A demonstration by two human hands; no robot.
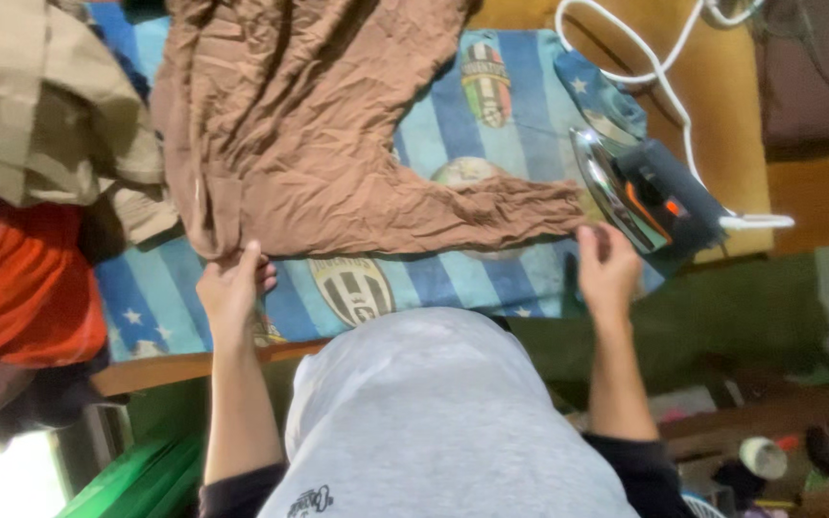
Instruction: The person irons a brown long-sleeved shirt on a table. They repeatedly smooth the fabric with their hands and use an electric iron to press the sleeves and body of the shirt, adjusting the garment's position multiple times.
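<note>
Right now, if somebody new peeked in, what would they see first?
A big crumpled brown cloth spread over a blue striped cover, with the left hand and right hand pinching its near edge. An iron stands on end at the right, its white cord looping away.

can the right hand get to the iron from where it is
Probably yes. The right hand pinches the end of the brown garment, and the iron stands on its heel just beyond it, nothing between them. It would have to let go of the cloth first.
</note>
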